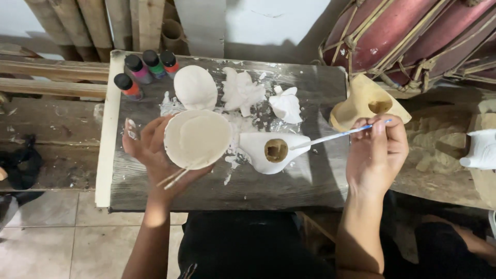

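Fingers of my left hand cup the round white plaster shell face-up for painting, just left of the white palette dish on the table, while my right hand pinches the thin blue-handled brush, tip dipped there.

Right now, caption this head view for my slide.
Left hand holds a white shell-shaped piece; right hand dips a paintbrush into a palette.

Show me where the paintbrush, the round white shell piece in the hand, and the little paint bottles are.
paintbrush point(338, 135): head view, middle of its pale handle.
round white shell piece point(198, 138): head view, centre of its white face, held in the left hand point(150, 150).
paint bottles point(138, 71): head view, body of the purple one.
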